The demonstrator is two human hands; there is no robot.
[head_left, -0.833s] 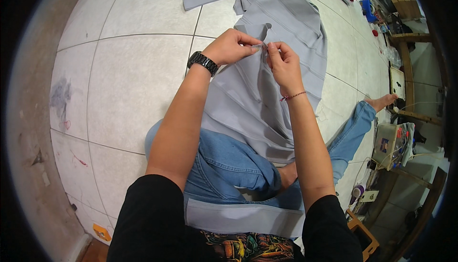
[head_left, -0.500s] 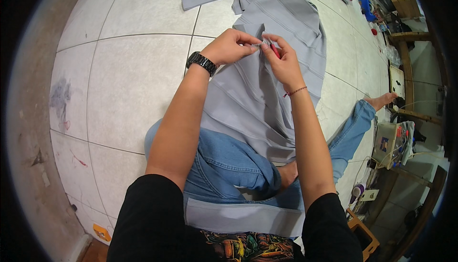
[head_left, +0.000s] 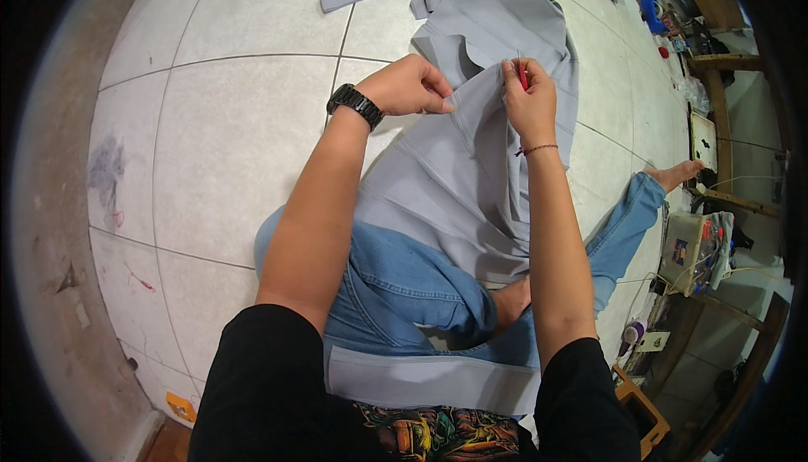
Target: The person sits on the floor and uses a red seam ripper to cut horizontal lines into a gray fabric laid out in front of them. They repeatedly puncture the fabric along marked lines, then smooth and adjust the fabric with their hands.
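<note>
A long piece of grey cloth point(head_left: 446, 163) with stitched seam lines runs from my lap out over the floor. My left hand point(head_left: 408, 87) pinches its edge between thumb and fingers. Farther right, my right hand point(head_left: 532, 113) grips another part of the edge, and the cloth stretches between both hands. A small red-handled tool point(head_left: 523, 75) with a thin pointed tip also sits in my right hand; its kind cannot be made out. Loose folds hang below the right hand.
A separate grey strip point(head_left: 429, 379) lies across my lap. White floor tiles point(head_left: 236, 151) surround the cloth, with a wall point(head_left: 50, 209) at left. Along the right stand a clear plastic box point(head_left: 686, 252), wooden frames point(head_left: 720, 125) and mixed clutter.
My hands have moved apart, the right one to the right, the left slightly down. The cloth edge between them is now spread out. The red-handled tool has moved with my right hand.
</note>
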